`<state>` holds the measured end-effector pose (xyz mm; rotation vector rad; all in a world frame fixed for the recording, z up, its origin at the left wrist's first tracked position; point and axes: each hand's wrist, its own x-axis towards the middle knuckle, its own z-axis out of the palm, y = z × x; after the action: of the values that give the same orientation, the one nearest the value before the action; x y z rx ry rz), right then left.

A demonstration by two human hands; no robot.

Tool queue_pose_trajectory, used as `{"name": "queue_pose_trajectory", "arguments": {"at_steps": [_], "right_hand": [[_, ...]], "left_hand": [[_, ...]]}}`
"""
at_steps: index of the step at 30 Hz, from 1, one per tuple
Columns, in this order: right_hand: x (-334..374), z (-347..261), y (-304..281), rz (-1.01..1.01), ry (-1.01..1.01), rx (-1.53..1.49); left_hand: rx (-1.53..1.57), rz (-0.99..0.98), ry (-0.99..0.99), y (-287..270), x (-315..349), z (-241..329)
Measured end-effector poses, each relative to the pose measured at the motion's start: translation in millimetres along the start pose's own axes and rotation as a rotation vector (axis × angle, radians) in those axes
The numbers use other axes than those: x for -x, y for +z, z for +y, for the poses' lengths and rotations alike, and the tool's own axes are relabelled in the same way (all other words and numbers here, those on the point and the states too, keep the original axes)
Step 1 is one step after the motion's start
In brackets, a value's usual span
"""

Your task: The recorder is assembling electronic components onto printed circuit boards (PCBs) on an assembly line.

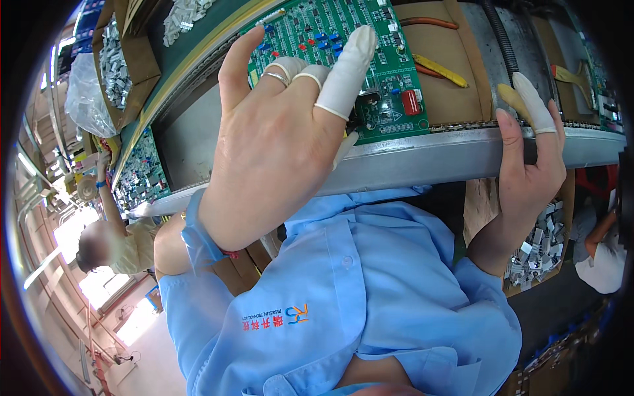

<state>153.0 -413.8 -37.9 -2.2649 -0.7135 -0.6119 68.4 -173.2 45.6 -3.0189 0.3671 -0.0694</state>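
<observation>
A green circuit board [413, 79] with small blue and red parts lies on the conveyor rail in front of me. My left hand [277, 138] is spread palm down over its near part. White finger cots cover several of its fingers; the index finger stretches forward while the middle ones bend. Whether the fingertips press on the board is hidden. Beside the thumb a red capacitor [411, 102] stands near the board's corner. Farther right, my right hand [535, 152] rests at the metal rail [422, 158], fingers apart, nothing visible in them.
Orange-handled and yellow-handled tools [441, 70] lie on cardboard beyond the rail. More boards sit on the line at left [142, 168] and far right. Boxes of metal parts stand at upper left [113, 66] and below my right arm [538, 254]. Other people are at both sides.
</observation>
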Motion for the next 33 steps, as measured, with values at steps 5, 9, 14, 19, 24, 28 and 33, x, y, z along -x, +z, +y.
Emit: {"name": "queue_pose_trajectory", "arguments": {"at_steps": [5, 9, 14, 19, 24, 28, 33], "right_hand": [[-1.3, 0.2, -1.9, -0.014, -0.009, -0.008], [-2.1, 1.5, -1.6, -0.014, -0.018, 0.009], [-2.5, 0.7, -1.1, -0.02, -0.008, 0.002], [-2.9, 1.6, -0.1, -0.03, -0.017, 0.019], [0.0, 1.7, -1.1, -0.028, -0.009, 0.037], [0.4, 1.6, -1.7, -0.026, -0.016, 0.007], [2.3, 2.2, 1.5, -0.02, 0.001, 0.001]], "left_hand": [[0.029, 0.038, 0.026, -0.6, -0.5, -0.8], [0.042, 0.061, 0.022, -1.6, 0.6, -0.5], [-0.024, 0.057, 0.064, -0.6, -1.4, 2.5], [-0.023, 0.042, 0.058, 2.5, -2.8, 1.0], [-0.009, 0.003, 0.046, 1.4, -3.2, 1.5], [0.055, -0.024, 0.033, -2.5, -4.0, -5.3], [0.1, -0.076, 0.049, -4.0, -9.5, -10.3]]}}
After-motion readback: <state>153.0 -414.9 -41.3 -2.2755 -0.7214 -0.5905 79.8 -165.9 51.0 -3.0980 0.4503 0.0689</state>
